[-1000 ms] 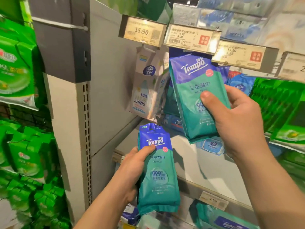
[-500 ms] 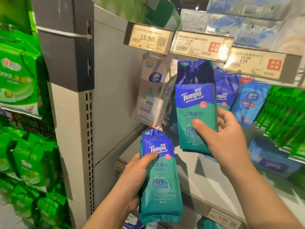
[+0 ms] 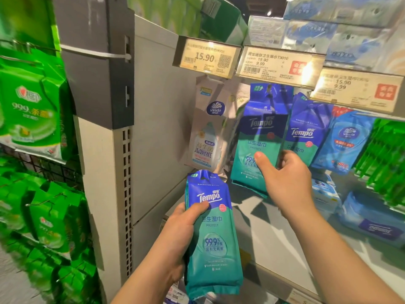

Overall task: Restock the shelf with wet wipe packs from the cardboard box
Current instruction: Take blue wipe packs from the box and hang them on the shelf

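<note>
The person's right hand (image 3: 289, 183) pinches the lower edge of a glossy blue-and-teal Tempo wipe pack (image 3: 259, 137), thumb across its front, the pack hanging from a peg under the yellow price tags (image 3: 277, 62). The left hand (image 3: 177, 238) grips a second pack (image 3: 211, 233), soft, flat and crinkled, upright below the first, thumb over its logo. Beside the hung pack hang another Tempo pack (image 3: 304, 132) and a pale Vinda pack (image 3: 208, 137). Below lies a smooth grey shelf (image 3: 285, 242).
</note>
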### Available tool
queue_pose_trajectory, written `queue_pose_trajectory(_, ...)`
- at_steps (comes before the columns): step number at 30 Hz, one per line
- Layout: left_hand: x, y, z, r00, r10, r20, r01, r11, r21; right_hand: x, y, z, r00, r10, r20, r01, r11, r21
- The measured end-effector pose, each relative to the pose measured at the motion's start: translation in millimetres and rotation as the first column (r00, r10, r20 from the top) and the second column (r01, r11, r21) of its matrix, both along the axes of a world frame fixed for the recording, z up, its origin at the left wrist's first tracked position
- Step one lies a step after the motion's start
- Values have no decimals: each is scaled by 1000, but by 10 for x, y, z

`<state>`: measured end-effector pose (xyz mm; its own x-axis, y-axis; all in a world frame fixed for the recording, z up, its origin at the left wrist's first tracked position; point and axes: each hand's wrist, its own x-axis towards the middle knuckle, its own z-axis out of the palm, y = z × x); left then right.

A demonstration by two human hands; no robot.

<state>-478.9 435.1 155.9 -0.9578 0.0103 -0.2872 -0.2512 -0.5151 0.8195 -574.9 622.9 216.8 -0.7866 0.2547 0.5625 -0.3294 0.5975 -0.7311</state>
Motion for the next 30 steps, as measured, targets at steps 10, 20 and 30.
queue_pose_trajectory(10, -23, 9, -2, 1000, 17, -17, -18, 1000, -16, -334, -27, 58, 997, -29, 65, 33, 998, -59)
queue_pose_trajectory(20, -1, 12, 9, 999, 2, -40, -2, 1000, -1, -288, 8, -56, 992, -8, 127, 15, 998, -54)
queue_pose_trajectory(30, -29, 105, 37, 985, -31, -169, 30, 1000, -8, -133, 302, -542, 820, 245, 518, -141, 962, -233)
